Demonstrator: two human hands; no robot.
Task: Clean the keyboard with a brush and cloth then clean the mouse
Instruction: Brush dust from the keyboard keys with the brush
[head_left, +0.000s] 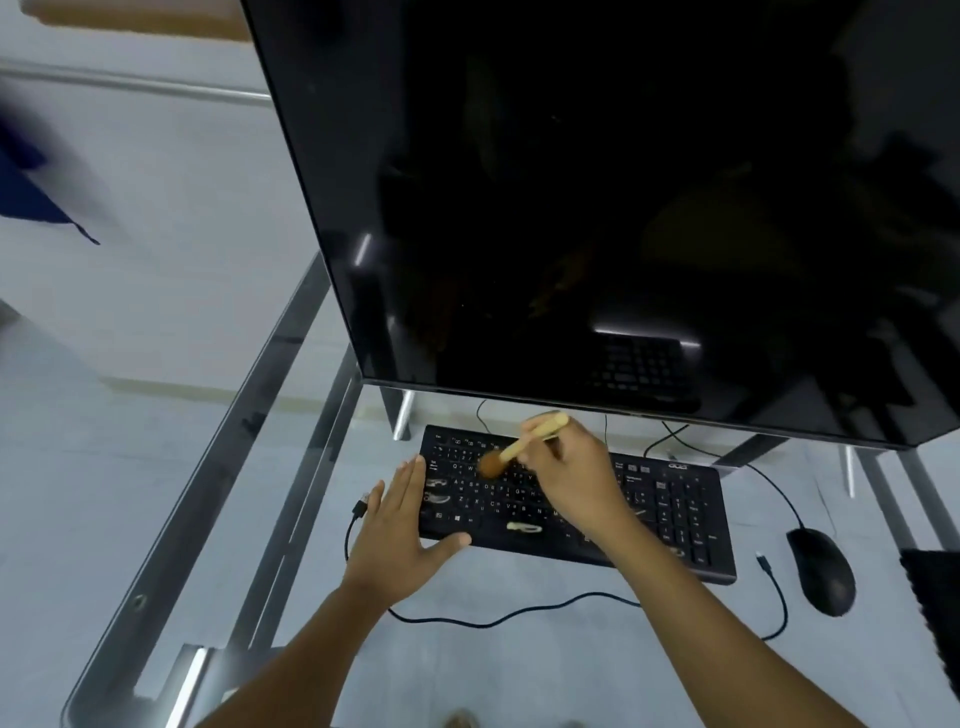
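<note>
A black keyboard (675, 512) lies on the glass desk below the monitor. My right hand (576, 478) grips a brush (519, 447) by its pale wooden handle, and the brown bristles touch the keys in the upper left part of the keyboard. My left hand (397, 525) rests flat with straight fingers against the keyboard's left end, thumb along the front edge. Pale bits of debris lie on several keys. A black mouse (821, 569) sits to the right of the keyboard. No cloth is clearly visible.
A large dark monitor (623, 208) hangs over the back of the glass desk (519, 665). A loose black cable (519, 616) runs in front of the keyboard, with plugs at both ends. A dark object (935, 613) sits at the right edge. The desk's metal frame runs along the left.
</note>
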